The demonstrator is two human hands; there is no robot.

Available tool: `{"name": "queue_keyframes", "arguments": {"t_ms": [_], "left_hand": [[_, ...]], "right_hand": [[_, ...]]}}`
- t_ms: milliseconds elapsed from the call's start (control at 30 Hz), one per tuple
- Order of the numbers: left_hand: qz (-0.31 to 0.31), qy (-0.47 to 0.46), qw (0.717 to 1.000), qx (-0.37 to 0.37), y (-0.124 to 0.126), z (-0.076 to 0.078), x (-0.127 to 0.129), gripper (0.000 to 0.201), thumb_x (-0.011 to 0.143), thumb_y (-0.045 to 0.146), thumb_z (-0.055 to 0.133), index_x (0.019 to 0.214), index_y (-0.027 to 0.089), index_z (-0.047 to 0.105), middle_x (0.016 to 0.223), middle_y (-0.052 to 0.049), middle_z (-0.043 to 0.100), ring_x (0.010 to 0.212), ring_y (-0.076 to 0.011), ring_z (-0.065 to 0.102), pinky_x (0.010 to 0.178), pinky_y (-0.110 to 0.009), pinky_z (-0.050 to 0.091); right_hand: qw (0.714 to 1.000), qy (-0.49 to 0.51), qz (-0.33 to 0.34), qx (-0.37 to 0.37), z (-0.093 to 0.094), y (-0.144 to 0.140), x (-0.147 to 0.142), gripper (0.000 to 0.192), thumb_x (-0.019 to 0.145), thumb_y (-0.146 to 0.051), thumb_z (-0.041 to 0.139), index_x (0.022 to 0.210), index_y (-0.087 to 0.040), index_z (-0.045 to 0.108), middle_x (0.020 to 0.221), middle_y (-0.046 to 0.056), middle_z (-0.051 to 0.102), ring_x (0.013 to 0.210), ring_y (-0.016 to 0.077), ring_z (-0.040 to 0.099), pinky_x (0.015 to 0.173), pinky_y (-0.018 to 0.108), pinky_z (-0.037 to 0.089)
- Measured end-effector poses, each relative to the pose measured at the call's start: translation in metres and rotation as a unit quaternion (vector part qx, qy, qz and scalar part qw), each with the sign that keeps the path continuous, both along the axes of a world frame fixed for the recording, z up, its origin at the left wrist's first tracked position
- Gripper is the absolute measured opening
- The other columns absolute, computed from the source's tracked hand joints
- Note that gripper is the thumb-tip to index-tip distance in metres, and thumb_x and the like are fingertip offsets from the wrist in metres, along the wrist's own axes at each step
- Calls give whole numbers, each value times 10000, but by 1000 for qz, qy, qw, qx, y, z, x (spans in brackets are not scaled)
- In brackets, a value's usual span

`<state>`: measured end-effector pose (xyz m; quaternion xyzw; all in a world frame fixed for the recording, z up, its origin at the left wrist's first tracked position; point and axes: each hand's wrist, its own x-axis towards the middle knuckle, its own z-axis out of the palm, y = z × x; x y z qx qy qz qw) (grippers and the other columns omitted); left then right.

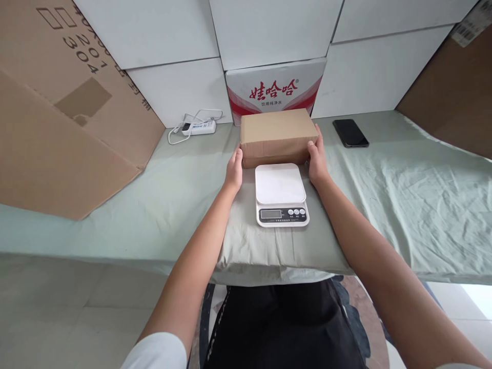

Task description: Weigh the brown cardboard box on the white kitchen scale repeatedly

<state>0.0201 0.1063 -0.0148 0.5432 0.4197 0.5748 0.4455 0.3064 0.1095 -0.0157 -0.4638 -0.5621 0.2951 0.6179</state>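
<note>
Between my two hands is a closed brown cardboard box (274, 138), just behind the scale. My left hand (233, 168) grips its left side near the front corner, thumb along the edge. On the right side, my right hand (317, 159) holds the box with the thumb on the front corner and fingers behind. Whether the box rests on the cloth or is slightly lifted, I cannot tell. A white digital kitchen scale (280, 184) lies in front of it, nothing on its plate. Its small display looks blank.
Behind the box stands a white carton with red lettering (274, 92). A power strip with a white cable (200, 127) lies at back left, a black phone (350, 133) at back right. Large cardboard panels (77, 143) flank the cloth-covered table (184, 205).
</note>
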Motion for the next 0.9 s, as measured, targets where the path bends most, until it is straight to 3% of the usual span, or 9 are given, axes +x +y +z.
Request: {"name": "queue_keyframes", "arguments": {"t_ms": [167,433,633,767,900], "left_hand": [[-5,-1,1000,6,2,-1,2,892,937,974,527,1466,284,730,1676,-95,696,1719,-332,499,1430,-443,402],[0,-12,1000,-2,5,-3,2,904,899,996,565,1405,268,740,1655,-122,708,1730,-343,482,1462,-490,356],[-16,-19,1000,2,7,-1,1,895,875,999,605,1384,280,758,1645,-105,718,1735,-347,475,1473,-494,334],[-21,-5,999,25,6,10,2,975,859,1024,586,1446,260,740,1653,-123,707,1745,-348,456,1461,-465,351],[-16,35,996,78,-9,31,1,1028,865,1036,548,1515,256,708,1651,-136,706,1706,-366,507,1443,-479,373]], "right_hand": [[1000,0,1,-9,-3,3,2,1169,721,-1057,593,1669,-379,512,1863,16,453,1799,373,316,1519,589,236],[1000,-11,-15,-5,4,-1,0,1118,723,-1050,578,1607,-366,578,1816,21,527,1792,374,331,1537,582,166],[999,-36,-15,12,3,0,-3,1077,796,-1005,551,1673,-381,502,1856,20,476,1842,360,202,1541,605,117],[1000,-23,4,12,4,3,0,1103,801,-1009,537,1721,-409,433,1893,-18,405,1824,389,257,1526,661,192],[997,-58,-6,59,32,-16,11,1057,859,-1001,550,1742,-435,419,1913,-48,365,1835,363,237,1535,601,211]]}}
